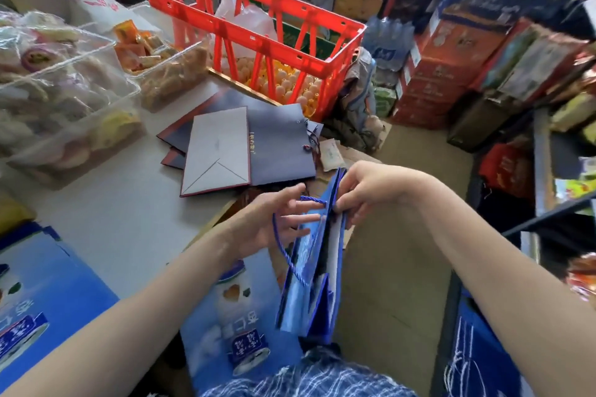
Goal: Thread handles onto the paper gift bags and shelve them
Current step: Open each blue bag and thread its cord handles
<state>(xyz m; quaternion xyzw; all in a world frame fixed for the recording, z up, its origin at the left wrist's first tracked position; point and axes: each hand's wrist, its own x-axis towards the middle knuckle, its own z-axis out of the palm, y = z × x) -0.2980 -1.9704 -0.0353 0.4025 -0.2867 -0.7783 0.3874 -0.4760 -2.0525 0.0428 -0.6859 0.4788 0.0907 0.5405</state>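
While the blue gift bag [309, 271] is pinched at its rim by the right hand [364, 190], its cord [283, 251] is fed by the left hand's [274, 219] loosely spread fingers; at ten o'clock, navy bags [245, 145] lie unshelved.

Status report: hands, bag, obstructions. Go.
Right hand pinches blue gift bag at its top edge. Left hand open, fingers against the blue cord handle. Cord through one hole, loop hanging. Nothing in the way.

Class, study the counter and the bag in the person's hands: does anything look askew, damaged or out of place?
Nothing looks damaged or spilled. The dark flat gift bags lie in a loose, fanned pile, edges not squared, overhanging the grey counter. On the blue gift bag, the blue cord handle hangs loose, threaded at one end.
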